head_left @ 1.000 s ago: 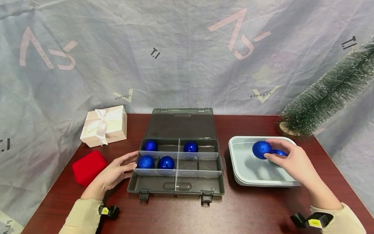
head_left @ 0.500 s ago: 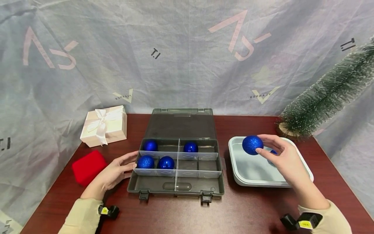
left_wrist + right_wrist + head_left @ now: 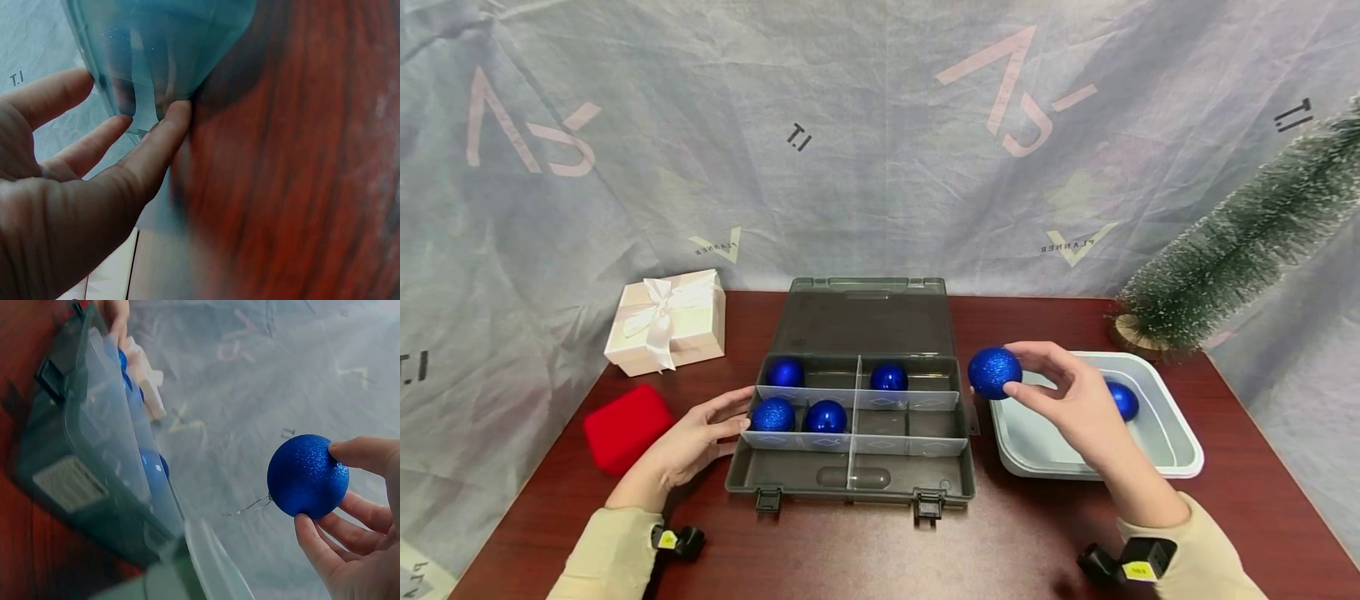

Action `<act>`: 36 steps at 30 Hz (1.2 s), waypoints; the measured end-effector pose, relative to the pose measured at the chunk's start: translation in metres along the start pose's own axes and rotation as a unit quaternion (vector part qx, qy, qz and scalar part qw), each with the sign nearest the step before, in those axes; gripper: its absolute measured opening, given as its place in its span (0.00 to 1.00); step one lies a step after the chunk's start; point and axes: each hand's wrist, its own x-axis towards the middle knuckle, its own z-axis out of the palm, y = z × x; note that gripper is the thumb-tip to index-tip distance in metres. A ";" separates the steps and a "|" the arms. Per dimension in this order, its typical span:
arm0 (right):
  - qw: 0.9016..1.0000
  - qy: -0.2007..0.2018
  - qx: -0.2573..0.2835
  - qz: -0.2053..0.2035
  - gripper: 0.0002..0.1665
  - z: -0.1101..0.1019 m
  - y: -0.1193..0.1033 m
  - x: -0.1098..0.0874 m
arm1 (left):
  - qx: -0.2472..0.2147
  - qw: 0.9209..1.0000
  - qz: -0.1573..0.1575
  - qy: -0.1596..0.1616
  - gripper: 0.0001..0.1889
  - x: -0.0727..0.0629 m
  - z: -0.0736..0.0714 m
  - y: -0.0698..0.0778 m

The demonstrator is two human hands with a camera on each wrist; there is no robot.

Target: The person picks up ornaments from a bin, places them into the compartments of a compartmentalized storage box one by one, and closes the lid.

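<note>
My right hand point(image 3: 1067, 396) pinches a glittery blue Christmas bauble point(image 3: 995, 372) between thumb and fingers, above the left rim of the pale tray point(image 3: 1045, 446). A thin hanging loop trails from that bauble point(image 3: 307, 476) in the right wrist view. My left hand point(image 3: 696, 442) rests its straight fingertips against the left side of the dark see-through compartment box point(image 3: 910, 479). In the left wrist view the fingers point(image 3: 175, 119) touch the box's wall. Inside the box lie several blue baubles: a matte one point(image 3: 786, 372) and a shiny one point(image 3: 889, 377) behind, a glittery one point(image 3: 772, 415) and another shiny one point(image 3: 825, 417) in the middle row.
Another blue bauble point(image 3: 1122, 401) sits in the tray, partly behind my right hand. The box's lid point(image 3: 872, 321) lies open toward the back. A white gift box with ribbon point(image 3: 666, 321) and a red box point(image 3: 628, 427) stand left; a small frosted tree point(image 3: 1232, 242) stands back right.
My right hand has carried the glittery bauble left, from over the tray's middle to its left rim, uncovering the bauble in the tray. The left hand has stayed at the box's side.
</note>
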 end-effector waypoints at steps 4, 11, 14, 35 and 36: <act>0.999 -0.020 0.023 -0.013 0.24 0.017 -0.001 0.003 | 0.000 1.000 0.001 0.001 0.36 -0.001 -0.001 0.000; 0.998 -0.050 0.040 -0.002 0.25 0.050 -0.003 0.008 | 0.005 1.000 0.002 0.000 0.36 -0.001 -0.002 0.000; 0.997 -0.062 0.040 0.009 0.25 0.064 -0.002 0.011 | 0.004 1.000 0.002 0.001 0.36 -0.002 -0.002 0.000; 0.996 -0.066 -0.057 0.013 0.25 0.128 0.018 0.012 | 0.003 1.000 0.000 -0.001 0.36 -0.001 -0.001 -0.001; 0.996 -0.065 -0.060 0.013 0.25 0.130 0.019 0.012 | 0.003 1.000 0.000 0.000 0.36 -0.001 -0.002 -0.002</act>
